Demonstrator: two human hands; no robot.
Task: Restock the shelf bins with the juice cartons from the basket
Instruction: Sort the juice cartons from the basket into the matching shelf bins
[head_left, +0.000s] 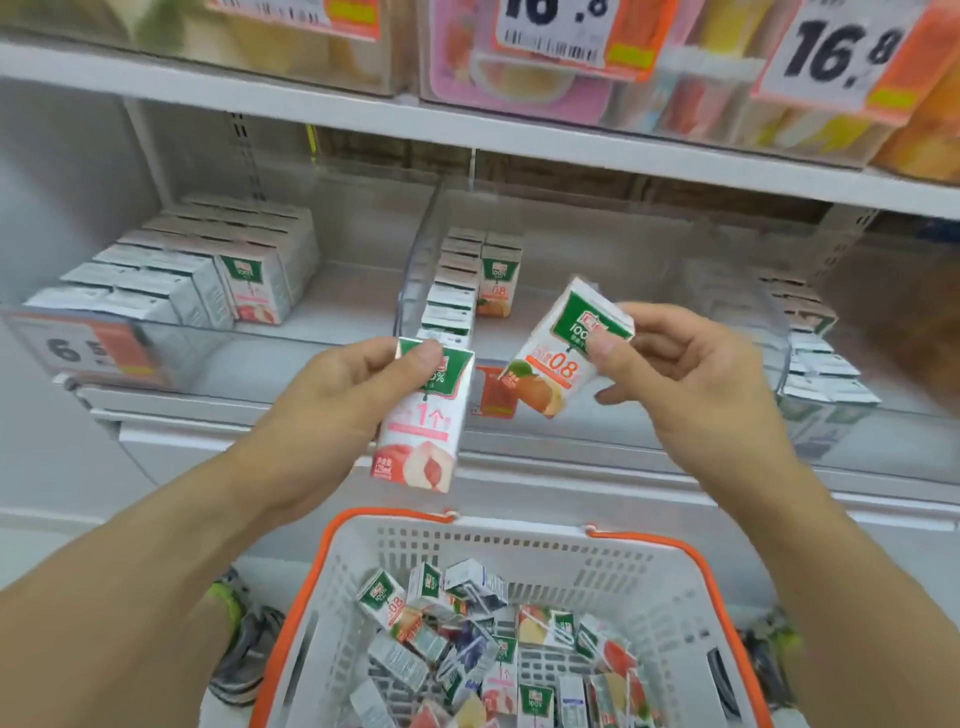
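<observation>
Bare forearms, grey sneakers (244, 654) (yellow-trimmed).

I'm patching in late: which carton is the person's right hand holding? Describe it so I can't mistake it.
Start at the white plastic basket with the orange rim, then look up to the two raised hands. The right hand pinches a small white juice carton with a green top, tilted. Unlike the pink peach carton in the left hand, it shows orange fruit and "08".
</observation>
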